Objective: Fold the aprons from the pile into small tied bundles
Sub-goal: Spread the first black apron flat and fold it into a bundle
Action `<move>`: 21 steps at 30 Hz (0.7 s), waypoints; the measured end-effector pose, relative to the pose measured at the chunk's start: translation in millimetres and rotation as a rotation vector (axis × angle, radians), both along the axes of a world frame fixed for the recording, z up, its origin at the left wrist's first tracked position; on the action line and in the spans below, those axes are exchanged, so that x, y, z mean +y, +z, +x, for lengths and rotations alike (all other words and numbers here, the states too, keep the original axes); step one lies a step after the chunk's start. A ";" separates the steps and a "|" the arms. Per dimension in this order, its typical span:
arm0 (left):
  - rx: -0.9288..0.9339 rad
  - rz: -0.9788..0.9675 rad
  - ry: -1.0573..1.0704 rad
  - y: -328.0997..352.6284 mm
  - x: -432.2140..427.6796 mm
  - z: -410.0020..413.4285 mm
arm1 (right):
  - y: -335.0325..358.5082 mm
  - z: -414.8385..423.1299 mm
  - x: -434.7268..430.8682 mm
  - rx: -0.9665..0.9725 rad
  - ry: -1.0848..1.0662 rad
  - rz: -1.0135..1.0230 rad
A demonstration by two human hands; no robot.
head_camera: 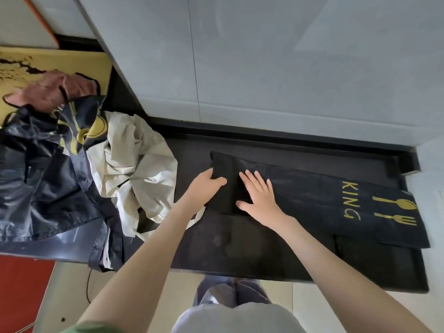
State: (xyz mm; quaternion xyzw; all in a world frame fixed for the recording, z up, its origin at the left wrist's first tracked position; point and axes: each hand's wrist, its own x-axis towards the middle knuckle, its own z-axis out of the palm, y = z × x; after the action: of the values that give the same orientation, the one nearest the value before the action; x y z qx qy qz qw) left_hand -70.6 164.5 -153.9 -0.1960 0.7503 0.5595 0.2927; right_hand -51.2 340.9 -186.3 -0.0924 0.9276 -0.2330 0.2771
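Fingers point(252, 182) of the right hand point(260, 200) press the black apron point(312, 195), running left-right.

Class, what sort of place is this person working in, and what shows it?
Probably a restaurant's or caterer's back room: a black apron printed with gold cutlery lies on a black worktop beside a heap of navy and cream aprons.
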 end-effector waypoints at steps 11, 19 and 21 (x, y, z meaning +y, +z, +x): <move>0.280 0.182 -0.280 23.3 45.5 2.8 | 33.5 -18.1 9.9 -0.573 -0.980 -0.933; 0.559 -0.421 -0.581 -27.8 48.8 8.1 | 13.9 2.8 19.8 -0.226 -0.784 -0.409; 0.571 -0.569 -0.751 -37.8 51.2 8.3 | 12.9 3.9 20.4 -0.120 -0.652 -0.302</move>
State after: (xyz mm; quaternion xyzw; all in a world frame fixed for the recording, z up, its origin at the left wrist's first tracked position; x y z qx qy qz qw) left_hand -62.3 215.7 -191.7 0.1732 0.9398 0.2227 0.1926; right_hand -47.2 361.3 -173.4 0.1823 0.8454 -0.4485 0.2256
